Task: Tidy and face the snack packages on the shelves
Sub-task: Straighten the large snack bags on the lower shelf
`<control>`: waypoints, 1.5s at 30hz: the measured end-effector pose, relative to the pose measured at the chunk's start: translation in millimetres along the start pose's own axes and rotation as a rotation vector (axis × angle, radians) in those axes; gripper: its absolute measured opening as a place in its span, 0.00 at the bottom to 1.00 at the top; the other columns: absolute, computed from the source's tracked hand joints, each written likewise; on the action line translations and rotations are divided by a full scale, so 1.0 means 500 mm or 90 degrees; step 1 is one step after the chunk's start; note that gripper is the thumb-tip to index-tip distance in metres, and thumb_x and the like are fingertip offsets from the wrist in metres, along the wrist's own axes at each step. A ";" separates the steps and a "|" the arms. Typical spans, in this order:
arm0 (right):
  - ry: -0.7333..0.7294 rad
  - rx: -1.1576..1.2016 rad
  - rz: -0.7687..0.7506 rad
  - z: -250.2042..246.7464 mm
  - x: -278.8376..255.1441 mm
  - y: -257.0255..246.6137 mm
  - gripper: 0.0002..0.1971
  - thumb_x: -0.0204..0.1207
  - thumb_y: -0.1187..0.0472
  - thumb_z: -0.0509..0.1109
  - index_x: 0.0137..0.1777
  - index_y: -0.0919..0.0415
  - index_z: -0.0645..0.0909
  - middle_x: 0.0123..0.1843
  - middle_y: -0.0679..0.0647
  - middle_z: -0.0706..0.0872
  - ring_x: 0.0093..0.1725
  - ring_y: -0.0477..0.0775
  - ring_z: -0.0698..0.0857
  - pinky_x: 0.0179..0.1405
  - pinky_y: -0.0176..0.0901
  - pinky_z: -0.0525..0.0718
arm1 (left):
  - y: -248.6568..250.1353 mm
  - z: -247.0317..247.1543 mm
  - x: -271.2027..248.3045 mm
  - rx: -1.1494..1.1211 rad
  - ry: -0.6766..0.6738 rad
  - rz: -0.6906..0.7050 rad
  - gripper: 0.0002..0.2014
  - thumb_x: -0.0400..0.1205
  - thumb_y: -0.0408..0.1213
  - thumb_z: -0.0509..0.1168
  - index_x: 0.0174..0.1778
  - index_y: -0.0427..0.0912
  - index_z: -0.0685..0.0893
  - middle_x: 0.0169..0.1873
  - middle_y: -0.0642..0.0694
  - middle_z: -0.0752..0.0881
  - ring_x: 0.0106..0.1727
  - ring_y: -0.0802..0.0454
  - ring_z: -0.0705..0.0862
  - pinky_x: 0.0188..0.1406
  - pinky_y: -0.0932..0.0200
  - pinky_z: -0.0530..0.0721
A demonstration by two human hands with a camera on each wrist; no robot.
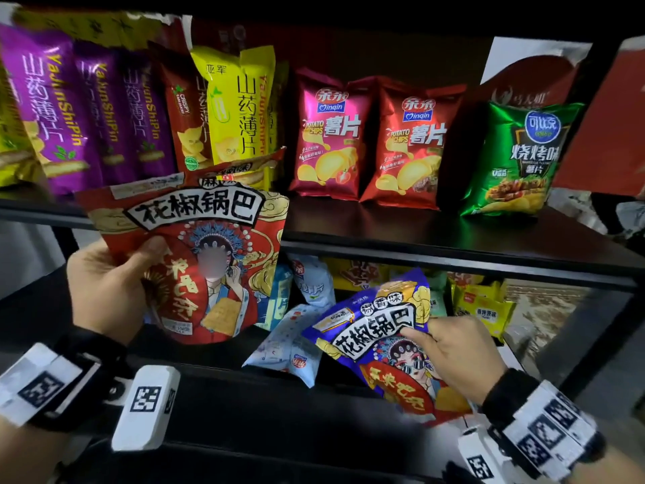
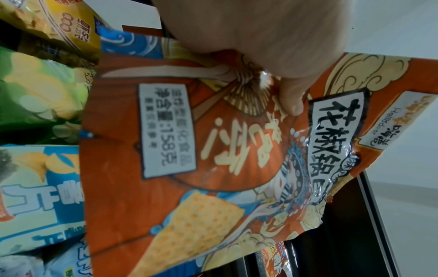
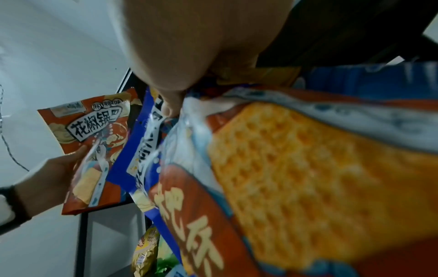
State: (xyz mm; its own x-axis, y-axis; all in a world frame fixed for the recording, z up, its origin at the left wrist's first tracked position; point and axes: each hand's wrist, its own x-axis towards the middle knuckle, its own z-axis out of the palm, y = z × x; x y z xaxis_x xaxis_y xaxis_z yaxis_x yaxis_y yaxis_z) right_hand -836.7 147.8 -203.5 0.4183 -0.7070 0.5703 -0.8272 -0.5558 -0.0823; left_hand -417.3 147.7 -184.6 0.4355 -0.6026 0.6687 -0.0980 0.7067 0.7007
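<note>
1. Left hand (image 1: 104, 291) grips a red bag (image 1: 206, 260) by its left edge, thumb (image 2: 290, 99) pressed on the front, fingers hidden behind. Bag is upright, face out, held in the air in front of the upper shelf's (image 1: 453, 235) front edge.
2. Right hand (image 1: 453, 354) pinches a blue bag (image 1: 380, 340) at its upper right, thumb on the front. Bag is tilted, top leaning left, its lower end out past the front of the lower shelf (image 1: 223, 365).
3. Both bags carry the same black-on-white title and an opera-figure drawing; only the colour differs.
4. Upper shelf, left: a tight row of tall bags standing on end, purple bags (image 1: 69, 110) first, then a brown-red bag (image 1: 181, 117) and a yellow bag (image 1: 241, 103). They lean a little.
5. Upper shelf, middle: a pink chip bag (image 1: 328, 134) and a red chip bag (image 1: 412, 144), upright, touching side by side, faces out.
6. Upper shelf, right: a green bag (image 1: 523, 158), upright, standing apart from the red chip bag. A large red pack (image 1: 534, 82) stands behind it.
7. Lower shelf: loose jumble. Pale blue bags (image 1: 296, 344) lie flat and overlapping just left of the blue bag. Yellow packs (image 1: 485, 309) sit at the back right, partly hidden.
8. Wrist bands with black-and-white square markers on both arms.
</note>
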 end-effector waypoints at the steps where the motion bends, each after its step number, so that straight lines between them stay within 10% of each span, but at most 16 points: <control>1: 0.015 -0.001 -0.005 -0.011 0.003 -0.003 0.28 0.80 0.44 0.66 0.24 0.52 0.57 0.18 0.44 0.57 0.14 0.49 0.60 0.19 0.30 0.53 | -0.001 0.002 0.001 -0.003 -0.006 -0.006 0.12 0.73 0.51 0.77 0.50 0.56 0.93 0.51 0.55 0.94 0.53 0.52 0.93 0.51 0.55 0.92; 6: 0.090 0.164 0.116 -0.052 0.063 -0.017 0.32 0.75 0.38 0.60 0.31 0.69 0.85 0.23 0.56 0.85 0.25 0.59 0.84 0.25 0.53 0.81 | -0.010 0.027 0.001 -0.026 0.020 0.010 0.18 0.82 0.27 0.69 0.41 0.57 0.95 0.41 0.60 0.94 0.43 0.62 0.91 0.45 0.62 0.91; 11: 0.272 0.357 0.107 -0.115 0.160 -0.065 0.08 0.77 0.48 0.74 0.37 0.45 0.89 0.35 0.17 0.85 0.36 0.22 0.84 0.29 0.17 0.77 | 0.016 0.072 0.002 -0.074 0.071 -0.030 0.12 0.79 0.28 0.70 0.39 0.49 0.95 0.39 0.52 0.94 0.41 0.57 0.92 0.38 0.62 0.89; 14: 0.322 0.403 0.126 -0.110 0.259 -0.112 0.18 0.72 0.37 0.67 0.51 0.49 0.85 0.38 0.36 0.91 0.38 0.42 0.89 0.39 0.45 0.89 | 0.066 0.028 0.058 -0.086 0.083 -0.007 0.07 0.76 0.35 0.72 0.43 0.47 0.95 0.44 0.48 0.95 0.45 0.53 0.93 0.41 0.59 0.89; 17: 0.341 0.436 0.125 -0.094 0.327 -0.161 0.18 0.69 0.29 0.63 0.42 0.39 0.85 0.28 0.53 0.88 0.32 0.63 0.88 0.30 0.56 0.86 | 0.091 -0.013 0.090 -0.075 0.132 0.017 0.05 0.75 0.35 0.72 0.42 0.45 0.95 0.42 0.47 0.94 0.43 0.53 0.92 0.38 0.59 0.89; 19: 0.317 0.453 0.107 -0.097 0.361 -0.209 0.16 0.71 0.31 0.63 0.36 0.38 0.86 0.23 0.49 0.85 0.22 0.47 0.83 0.19 0.44 0.79 | 0.112 -0.051 0.119 -0.072 0.177 0.035 0.04 0.74 0.35 0.73 0.39 0.43 0.94 0.39 0.47 0.94 0.40 0.54 0.91 0.36 0.59 0.88; 22: 0.344 0.465 0.091 -0.083 0.416 -0.256 0.29 0.76 0.40 0.69 0.25 0.65 0.76 0.15 0.52 0.78 0.16 0.41 0.70 0.13 0.41 0.68 | 0.133 -0.122 0.167 -0.065 0.255 0.065 0.03 0.78 0.30 0.72 0.40 0.39 0.92 0.37 0.47 0.93 0.36 0.54 0.90 0.35 0.56 0.90; 25: 0.380 0.445 0.093 -0.080 0.450 -0.297 0.32 0.81 0.61 0.73 0.20 0.57 0.58 0.11 0.52 0.65 0.14 0.45 0.68 0.15 0.32 0.63 | 0.156 -0.217 0.219 0.009 0.342 0.147 0.07 0.79 0.38 0.75 0.46 0.37 0.90 0.37 0.51 0.93 0.39 0.51 0.89 0.40 0.54 0.90; 31: 0.368 0.433 0.103 -0.060 0.502 -0.346 0.31 0.81 0.60 0.72 0.22 0.59 0.56 0.19 0.52 0.59 0.19 0.49 0.61 0.19 0.38 0.59 | 0.179 -0.450 0.321 0.082 0.570 0.303 0.23 0.78 0.52 0.77 0.45 0.31 0.89 0.43 0.34 0.91 0.43 0.38 0.91 0.38 0.44 0.89; 37: 0.397 0.441 0.072 -0.037 0.528 -0.380 0.32 0.80 0.63 0.72 0.21 0.57 0.56 0.17 0.46 0.60 0.19 0.40 0.69 0.17 0.27 0.65 | 0.123 -0.492 0.432 0.146 0.601 0.215 0.14 0.82 0.51 0.68 0.46 0.43 0.91 0.35 0.58 0.92 0.34 0.64 0.88 0.31 0.60 0.88; 42: 0.392 0.419 0.065 -0.024 0.541 -0.382 0.29 0.81 0.60 0.71 0.22 0.65 0.61 0.18 0.51 0.63 0.21 0.45 0.70 0.16 0.29 0.64 | 0.045 -0.478 0.512 0.250 0.546 0.095 0.13 0.81 0.34 0.61 0.52 0.38 0.91 0.43 0.45 0.89 0.44 0.45 0.87 0.51 0.47 0.88; 45: 0.388 0.402 0.062 -0.023 0.544 -0.383 0.29 0.81 0.59 0.71 0.23 0.74 0.65 0.18 0.56 0.66 0.21 0.48 0.70 0.16 0.30 0.64 | -0.004 -0.460 0.519 0.426 0.432 0.073 0.17 0.76 0.29 0.55 0.52 0.36 0.88 0.42 0.37 0.87 0.44 0.38 0.82 0.46 0.48 0.81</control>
State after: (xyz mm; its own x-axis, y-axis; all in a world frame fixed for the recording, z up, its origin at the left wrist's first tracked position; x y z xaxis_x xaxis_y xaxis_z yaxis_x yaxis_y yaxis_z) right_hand -568.8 67.1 -23.2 -0.0654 -0.5069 0.8595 -0.4120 -0.7708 -0.4859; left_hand -98.1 75.3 -69.7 0.7957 -0.0517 0.6035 -0.5721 0.2630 0.7769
